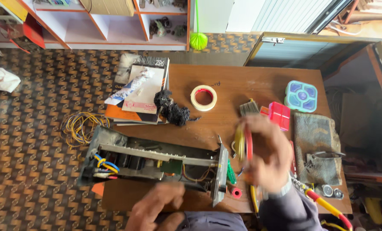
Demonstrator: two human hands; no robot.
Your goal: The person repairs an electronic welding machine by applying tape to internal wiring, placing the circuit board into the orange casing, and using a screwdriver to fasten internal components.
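Observation:
An opened electronic chassis (156, 160) with a circuit board and coloured wires lies across the front of the wooden table (242, 85). My left hand (156, 207) rests on the table at the chassis's near edge, fingers loosely curled, holding nothing I can make out. My right hand (266, 154), blurred by motion, is raised to the right of the chassis and grips pliers with red and yellow handles (244, 143). A green screwdriver handle (231, 173) and a small red ring (237, 192) lie just below it.
A roll of white tape (204, 97), a black fibrous wad (172, 109), stacked magazines (137, 92), a brush (249, 107), a pink box (279, 114), a teal container (301, 96) and a grey cloth (317, 147) sit on the table. Yellow wire coils (79, 126) lie on the patterned floor.

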